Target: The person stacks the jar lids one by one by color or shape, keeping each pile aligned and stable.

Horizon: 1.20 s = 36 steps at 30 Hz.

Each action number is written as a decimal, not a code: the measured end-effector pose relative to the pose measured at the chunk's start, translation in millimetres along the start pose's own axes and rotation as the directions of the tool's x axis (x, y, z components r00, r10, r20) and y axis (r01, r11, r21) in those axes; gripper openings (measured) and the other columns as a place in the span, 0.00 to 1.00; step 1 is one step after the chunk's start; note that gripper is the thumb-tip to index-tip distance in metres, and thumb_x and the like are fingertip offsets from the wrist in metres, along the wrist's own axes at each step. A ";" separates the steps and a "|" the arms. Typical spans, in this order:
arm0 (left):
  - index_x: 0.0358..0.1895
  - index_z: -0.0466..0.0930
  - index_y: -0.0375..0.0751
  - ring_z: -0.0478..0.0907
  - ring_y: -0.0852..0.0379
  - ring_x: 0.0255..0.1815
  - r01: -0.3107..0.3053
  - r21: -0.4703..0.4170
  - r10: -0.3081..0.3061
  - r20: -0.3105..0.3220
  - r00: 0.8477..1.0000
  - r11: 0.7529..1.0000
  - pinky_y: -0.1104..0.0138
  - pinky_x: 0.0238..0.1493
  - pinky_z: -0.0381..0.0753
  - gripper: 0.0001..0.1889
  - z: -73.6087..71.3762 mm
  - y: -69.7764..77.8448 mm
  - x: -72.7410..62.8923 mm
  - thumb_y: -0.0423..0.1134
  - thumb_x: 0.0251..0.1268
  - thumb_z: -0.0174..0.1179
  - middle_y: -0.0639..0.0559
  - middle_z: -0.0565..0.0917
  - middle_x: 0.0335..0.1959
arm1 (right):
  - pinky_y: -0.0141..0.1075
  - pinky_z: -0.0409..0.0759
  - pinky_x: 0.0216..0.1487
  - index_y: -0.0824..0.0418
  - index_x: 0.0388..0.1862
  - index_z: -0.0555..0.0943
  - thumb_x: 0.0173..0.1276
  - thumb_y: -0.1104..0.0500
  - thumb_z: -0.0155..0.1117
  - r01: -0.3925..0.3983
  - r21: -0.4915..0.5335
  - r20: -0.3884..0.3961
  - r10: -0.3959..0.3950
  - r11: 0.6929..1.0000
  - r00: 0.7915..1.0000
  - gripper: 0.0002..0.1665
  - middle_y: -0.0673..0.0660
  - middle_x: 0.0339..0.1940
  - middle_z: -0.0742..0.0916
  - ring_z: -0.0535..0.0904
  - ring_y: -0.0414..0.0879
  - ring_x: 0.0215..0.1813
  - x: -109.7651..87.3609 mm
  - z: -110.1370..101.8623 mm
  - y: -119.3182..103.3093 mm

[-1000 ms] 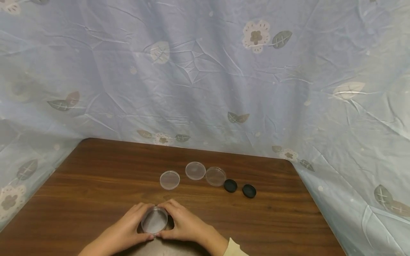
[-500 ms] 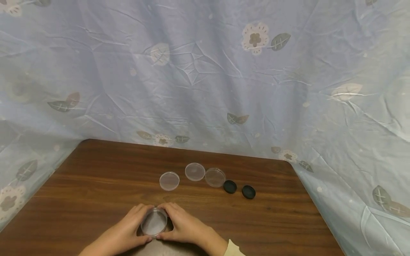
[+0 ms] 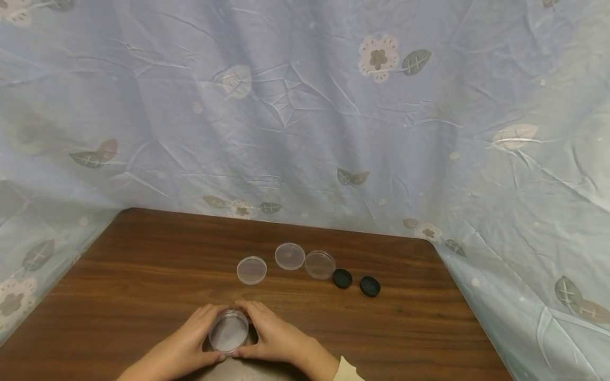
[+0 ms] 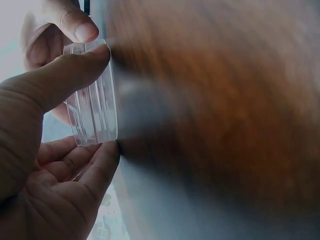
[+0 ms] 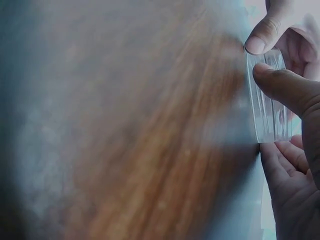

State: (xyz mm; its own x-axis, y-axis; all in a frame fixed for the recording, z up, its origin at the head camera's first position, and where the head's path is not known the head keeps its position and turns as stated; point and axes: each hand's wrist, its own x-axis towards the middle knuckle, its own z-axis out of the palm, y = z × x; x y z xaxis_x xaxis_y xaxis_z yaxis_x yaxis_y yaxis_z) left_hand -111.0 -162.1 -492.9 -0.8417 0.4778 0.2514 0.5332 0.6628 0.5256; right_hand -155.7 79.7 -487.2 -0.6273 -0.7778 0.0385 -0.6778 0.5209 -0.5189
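Note:
A short stack of clear round petri dishes (image 3: 229, 332) lies close to the table's near side. My left hand (image 3: 193, 338) grips its left edge, thumb at the near rim and fingers at the far rim. From the opposite side my right hand (image 3: 275, 332) holds it the same way, so the two hands ring it. In the left wrist view the stack (image 4: 95, 115) shows several layered clear rims, right at the wooden surface. The right wrist view shows the stack (image 5: 270, 117) between thumbs and fingertips.
Beyond the hands on the wooden table (image 3: 143, 275) lie a clear dish (image 3: 252, 270), another clear dish (image 3: 289, 256) and a thicker clear one (image 3: 320, 264). Two black round caps (image 3: 342, 279) sit to their right. A floral cloth (image 3: 286, 159) hangs around the table.

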 end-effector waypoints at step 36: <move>0.67 0.73 0.22 0.82 0.31 0.59 0.116 -0.042 -0.118 -0.048 0.992 0.992 0.41 0.58 0.84 0.44 -39.6 -56.6 61.1 0.52 0.56 0.79 0.31 0.82 0.58 | 0.43 0.79 0.73 0.67 0.79 0.64 0.66 0.46 0.78 -0.278 0.146 -0.122 0.296 0.950 0.947 0.52 0.64 0.74 0.75 0.77 0.58 0.72 28.3 -44.9 63.8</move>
State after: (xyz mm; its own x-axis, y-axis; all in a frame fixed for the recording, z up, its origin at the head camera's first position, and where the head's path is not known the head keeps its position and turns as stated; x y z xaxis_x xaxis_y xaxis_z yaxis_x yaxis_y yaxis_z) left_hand -195.9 -193.3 -475.1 -0.9016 0.3686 0.2262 0.4283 0.6885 0.5852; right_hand -233.9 106.6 -480.8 -0.8415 -0.5401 -0.0131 -0.4135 0.6594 -0.6278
